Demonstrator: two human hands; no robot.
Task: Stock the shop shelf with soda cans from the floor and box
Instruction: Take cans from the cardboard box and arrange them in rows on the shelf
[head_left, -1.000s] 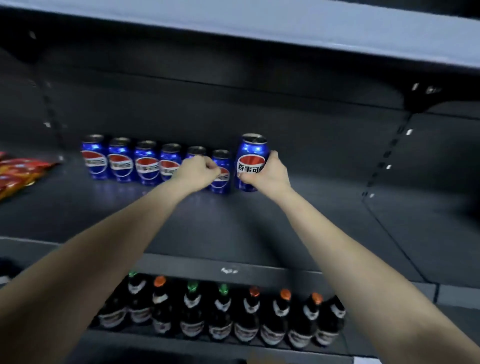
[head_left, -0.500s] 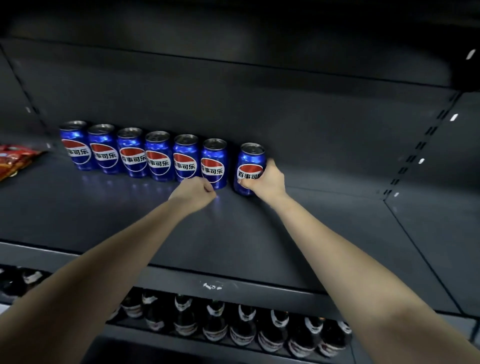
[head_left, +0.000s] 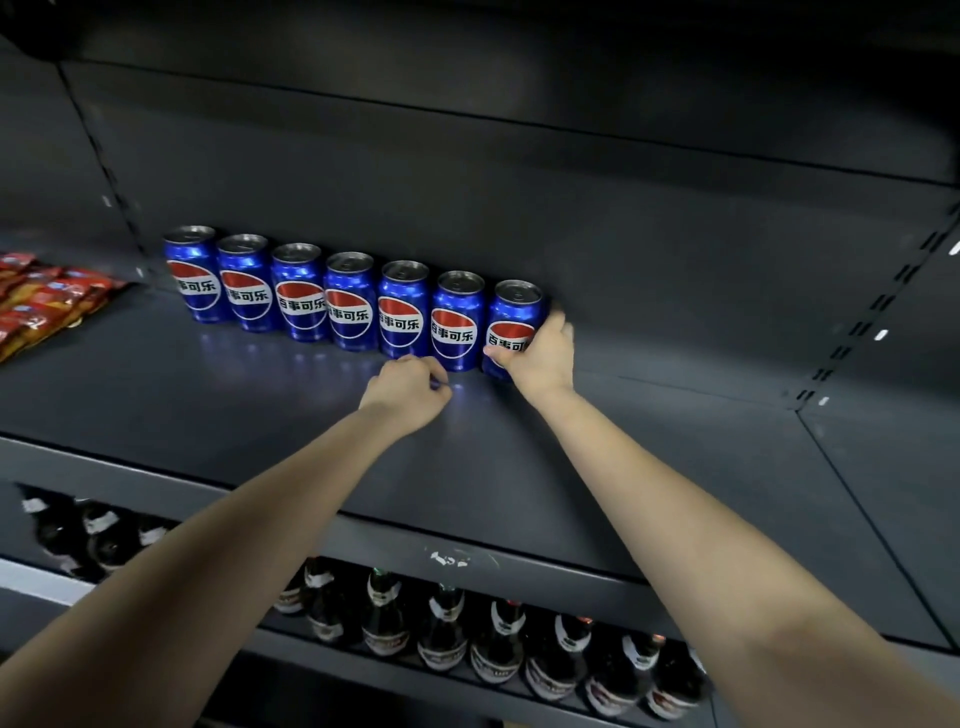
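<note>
Right hand (head_left: 540, 358) grip holds end can (head_left: 511, 322), three o'clock of row (head_left: 348, 306); seat it flush. Left hand (head_left: 408, 392) curled, empty.

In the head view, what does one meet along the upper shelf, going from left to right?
Red snack packets → six blue cans → seventh can → right hand gripping it.
</note>
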